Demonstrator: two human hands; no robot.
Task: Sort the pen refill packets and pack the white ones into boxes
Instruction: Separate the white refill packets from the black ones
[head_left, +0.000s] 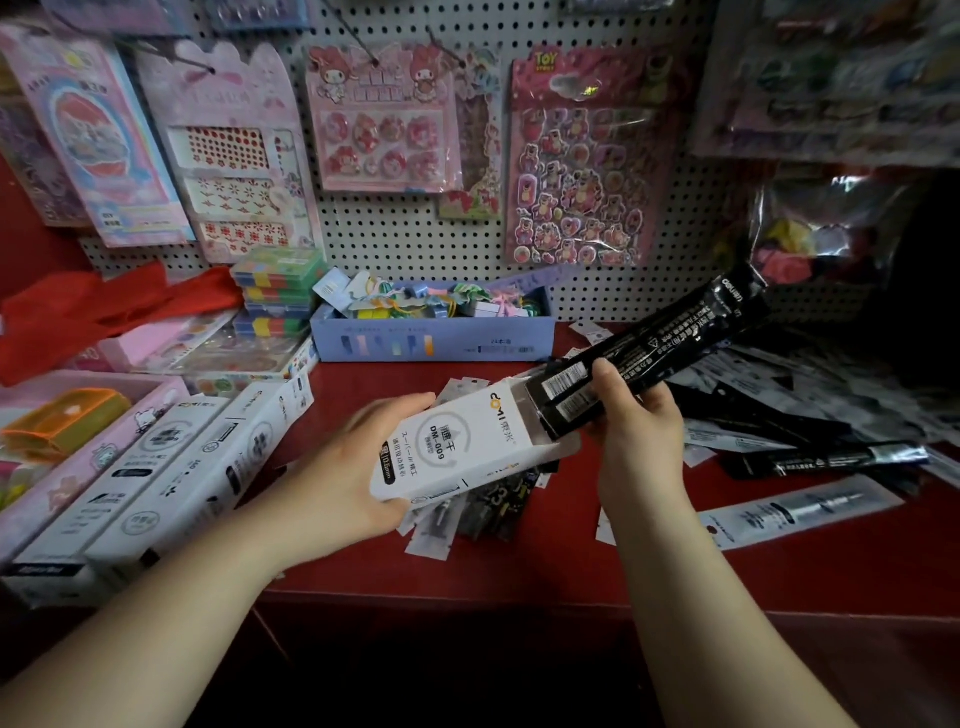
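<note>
Above the red shelf's middle, the left hand (332, 467) grips a white cardboard box (457, 452) while the right hand (636, 415) holds black glossy packets (649, 353) at its open end. Loose packets (810, 415) crowd the right edge; two white boxes (171, 467) lie left; sorting seems unfinished.

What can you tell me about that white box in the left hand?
The white box is a flat cardboard carton with grey and black print, including "DM-009" and an orange-and-black logo near its open end. It is tilted, held off the red counter in the left hand. At its open end the right hand holds black packets with their lower ends at the opening.
</note>
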